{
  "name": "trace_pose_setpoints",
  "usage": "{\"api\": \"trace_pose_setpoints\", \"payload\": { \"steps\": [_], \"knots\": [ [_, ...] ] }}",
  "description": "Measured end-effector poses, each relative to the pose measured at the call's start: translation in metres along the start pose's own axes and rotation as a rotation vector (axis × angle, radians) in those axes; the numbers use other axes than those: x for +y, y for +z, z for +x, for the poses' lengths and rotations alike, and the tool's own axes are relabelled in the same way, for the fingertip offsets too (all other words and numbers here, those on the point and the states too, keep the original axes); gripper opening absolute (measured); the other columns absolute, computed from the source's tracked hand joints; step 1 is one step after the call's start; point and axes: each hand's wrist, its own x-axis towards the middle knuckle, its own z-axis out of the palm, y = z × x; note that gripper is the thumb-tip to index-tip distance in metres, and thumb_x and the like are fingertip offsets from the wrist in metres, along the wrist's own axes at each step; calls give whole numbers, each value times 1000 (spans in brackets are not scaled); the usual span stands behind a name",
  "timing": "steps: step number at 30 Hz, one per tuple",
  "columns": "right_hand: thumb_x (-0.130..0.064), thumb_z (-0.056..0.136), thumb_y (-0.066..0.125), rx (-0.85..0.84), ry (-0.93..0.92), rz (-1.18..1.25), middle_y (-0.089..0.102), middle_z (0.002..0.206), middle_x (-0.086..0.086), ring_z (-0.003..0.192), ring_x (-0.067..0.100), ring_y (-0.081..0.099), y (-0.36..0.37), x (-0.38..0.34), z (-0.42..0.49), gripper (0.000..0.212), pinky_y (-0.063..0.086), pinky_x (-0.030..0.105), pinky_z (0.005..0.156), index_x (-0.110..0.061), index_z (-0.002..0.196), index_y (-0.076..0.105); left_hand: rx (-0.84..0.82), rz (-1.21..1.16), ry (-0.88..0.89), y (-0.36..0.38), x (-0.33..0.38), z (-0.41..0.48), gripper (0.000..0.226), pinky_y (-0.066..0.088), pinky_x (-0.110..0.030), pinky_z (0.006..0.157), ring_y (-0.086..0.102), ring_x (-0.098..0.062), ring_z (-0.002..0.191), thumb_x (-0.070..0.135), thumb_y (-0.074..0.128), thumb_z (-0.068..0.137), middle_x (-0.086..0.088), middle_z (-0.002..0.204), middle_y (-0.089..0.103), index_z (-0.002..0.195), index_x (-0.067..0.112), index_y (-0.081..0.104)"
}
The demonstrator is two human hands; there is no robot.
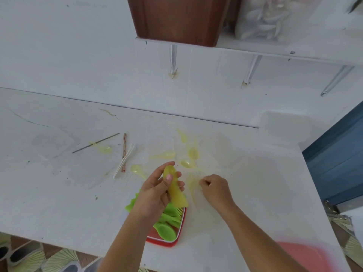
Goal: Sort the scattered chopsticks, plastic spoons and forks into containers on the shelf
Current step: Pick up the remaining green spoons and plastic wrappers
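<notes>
Left hand [155,192] grips the spoon stack [175,190], right hand [215,188] curls at 1 loose spoon [191,183], hold unclear, so best nest it bowl-to-bowl.

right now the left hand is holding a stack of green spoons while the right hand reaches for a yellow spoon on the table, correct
Not quite. The head view shows the left hand holding a stack of yellow spoons, not green; the green spoons lie in the red tray. The right hand does reach for a yellow spoon on the table.
</notes>
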Motion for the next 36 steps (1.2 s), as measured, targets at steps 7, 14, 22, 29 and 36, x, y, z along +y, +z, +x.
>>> {"api": "trace_pose_setpoints", "payload": {
  "steps": [7,14,22,29,36],
  "knots": [
    [-12,83,82,33,-22,670,66,66,2,60,11,60,-21,-62,-31,14,51,28,56,-19,78,71,-59,32,-29,17,-4,13,38,55,-51,102,65,-38,111,10,61,99,-25,118,64,137,9,62],
    [-9,82,77,166,-225,502,49,64,-8,61,6,45,-14,-67,-5,24,38,16,56,-22,69,63,2,85,-14,36,-5,39,37,61,-39,81,70,-28,97,10,62,97,-21,112,69,134,13,64],
    [5,80,53,-161,-434,-310,51,139,-8,126,16,45,-26,-32,142,65,48,37,99,-31,134,62,54,37,75,21,19,79,40,58,-41,86,63,-37,93,8,54,98,-25,112,64,138,4,59],
    [6,78,54,-229,-865,-862,55,95,-8,101,23,51,-19,-15,190,40,25,34,79,-26,98,69,63,20,107,-2,43,92,45,58,-42,86,63,-37,93,8,51,97,-23,111,64,141,1,54],
    [1,90,63,-98,-707,-389,60,95,-11,87,13,53,-42,-13,158,23,50,35,74,-19,92,75,-26,59,3,-14,62,124,44,57,-43,90,63,-39,95,10,56,97,-23,112,64,140,3,56]
  ]
}}
